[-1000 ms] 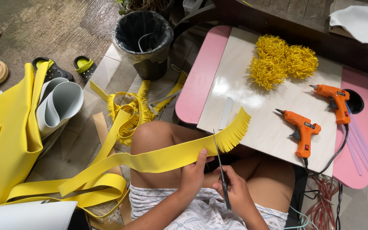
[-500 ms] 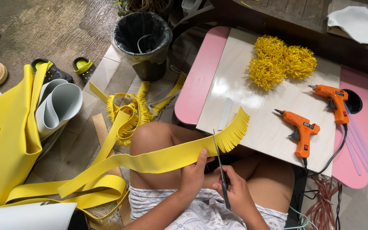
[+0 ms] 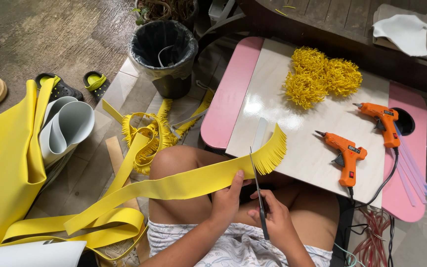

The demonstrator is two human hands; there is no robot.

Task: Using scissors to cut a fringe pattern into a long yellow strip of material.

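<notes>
At the low centre of the view, over bare knees, the right hand [image 3: 274, 217] is closed around the handles of a pair of scissors [image 3: 258, 190], whose blades point up toward twelve o'clock and meet the yellow foam strip [image 3: 184, 184] just where its fringe begins; the left hand [image 3: 228, 197] sits touching the strip at nine o'clock of the scissors, fingers folded over its lower edge and thumb on top, pinching it flat. The strip's cut, fringed end [image 3: 272, 153] lies at one o'clock of the hands, overlapping the near edge of the pale board [image 3: 317, 128]; its uncut length runs off toward eight o'clock and loops on the floor.

The board rests on a pink table [image 3: 231, 94]; at two o'clock of the hands lie two orange glue guns [image 3: 346, 154], well apart from the fringe, with bare board between them; at one o'clock, near the far edge, sits a cluster of yellow pompoms [image 3: 320, 76]. At eleven o'clock a black bin [image 3: 163, 49] stands on the floor beside the table's left edge; a tangle of fringed yellow trim [image 3: 147, 133] lies at ten o'clock, and a grey foam roll [image 3: 67, 126] with a large yellow sheet [image 3: 3, 158] at nine o'clock.
</notes>
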